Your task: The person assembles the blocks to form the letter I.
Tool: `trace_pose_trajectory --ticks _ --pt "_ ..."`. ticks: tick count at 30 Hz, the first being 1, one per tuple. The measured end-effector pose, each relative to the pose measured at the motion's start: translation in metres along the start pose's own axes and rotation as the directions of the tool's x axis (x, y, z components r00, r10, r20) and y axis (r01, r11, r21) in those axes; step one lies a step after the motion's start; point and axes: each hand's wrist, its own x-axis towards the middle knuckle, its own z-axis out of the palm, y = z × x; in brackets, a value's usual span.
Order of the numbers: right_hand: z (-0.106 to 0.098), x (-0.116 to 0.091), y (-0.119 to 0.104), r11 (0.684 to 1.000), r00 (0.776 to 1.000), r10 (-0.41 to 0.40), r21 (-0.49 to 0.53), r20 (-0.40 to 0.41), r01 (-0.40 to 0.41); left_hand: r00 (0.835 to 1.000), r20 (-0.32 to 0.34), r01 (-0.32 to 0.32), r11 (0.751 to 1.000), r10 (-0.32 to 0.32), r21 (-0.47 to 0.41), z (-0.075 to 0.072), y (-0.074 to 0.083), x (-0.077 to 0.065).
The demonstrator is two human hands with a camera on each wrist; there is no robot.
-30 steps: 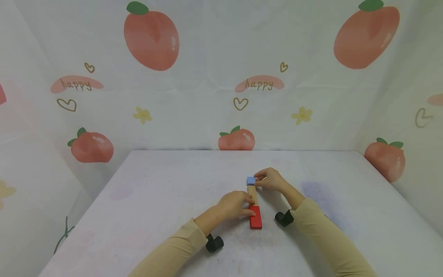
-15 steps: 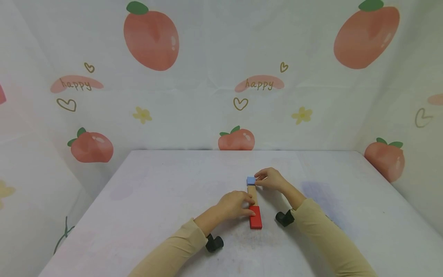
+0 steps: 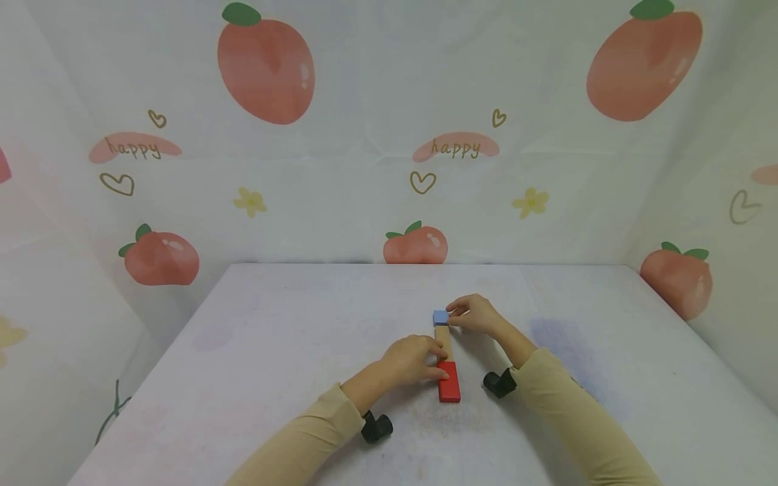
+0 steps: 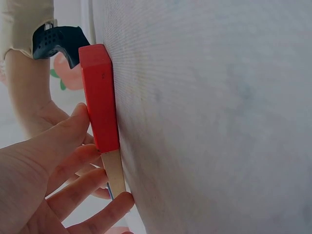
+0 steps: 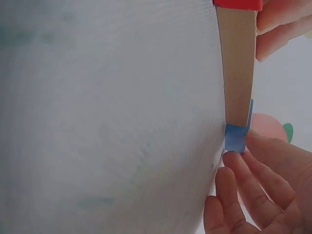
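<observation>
Three blocks lie end to end in a line on the white table. The red block is nearest, a plain wooden block is in the middle, and a small blue block is at the far end. My left hand touches the line from the left. Its thumb is on the red block; its fairly straight fingers are along the wooden block. My right hand pinches the blue block between thumb and fingertips. Part of the wooden block is hidden behind left fingers in the head view.
Black wrist cameras stick out below the left sleeve and the right sleeve, close over the table. A white cloth backdrop with printed peaches rises behind the table's back edge. A green cord shows at the far left.
</observation>
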Motion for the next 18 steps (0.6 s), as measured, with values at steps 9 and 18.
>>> trace_pose_trajectory --ticks 9,18 --pt "-0.0006 -0.0002 -0.0014 1.000 1.000 0.012 0.009 -0.001 -0.012 1.000 0.003 0.006 1.000 -0.006 0.000 -0.0002 0.0005 -0.0001" --pt "0.0005 0.0001 -0.0006 1.000 1.000 0.011 0.005 -0.008 -0.011 1.000 0.007 0.015 1.000 -0.015 -0.009 -0.0005 0.0013 -0.0005"
